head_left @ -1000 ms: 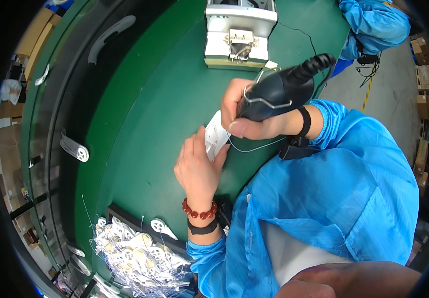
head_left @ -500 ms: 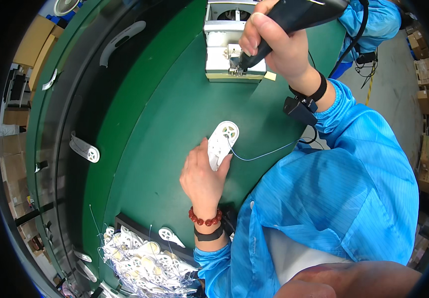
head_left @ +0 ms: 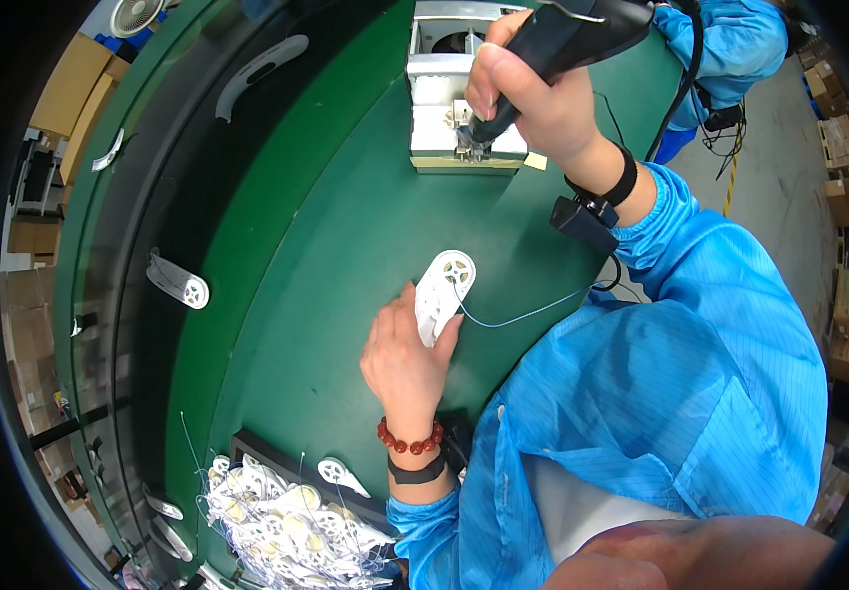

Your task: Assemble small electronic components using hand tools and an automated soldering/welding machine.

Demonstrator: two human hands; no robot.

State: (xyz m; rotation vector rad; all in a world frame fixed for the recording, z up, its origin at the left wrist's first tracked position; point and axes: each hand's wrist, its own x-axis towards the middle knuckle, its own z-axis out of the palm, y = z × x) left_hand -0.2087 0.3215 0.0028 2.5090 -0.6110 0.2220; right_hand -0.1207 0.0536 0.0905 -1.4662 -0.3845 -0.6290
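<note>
My right hand [head_left: 547, 103] is wrapped round a black electric screwdriver [head_left: 567, 44]. Its tip points down at the front of a grey and white box-shaped screw feeder [head_left: 436, 128]; whether a screw sits on it is too small to tell. My left hand [head_left: 407, 359] holds a white rounded plastic housing [head_left: 449, 280] against the green table, fingers on one side and thumb on the other. The housing has a round spoked grille at its far end. A thin blue wire [head_left: 513, 323] runs from it toward my body.
At lower left, a black-edged tray [head_left: 247, 442] is heaped with similar white housings [head_left: 297, 521] and tangled wires. One more housing [head_left: 341, 476] lies at its rim. A dark conveyor [head_left: 164, 339] on the left carries several white parts. Another person's blue sleeve [head_left: 739, 49] shows at upper right.
White parts on the conveyor have moved away from me. My right hand has shifted slightly left with the screwdriver, its tip still at the feeder. The left hand keeps its hold.
</note>
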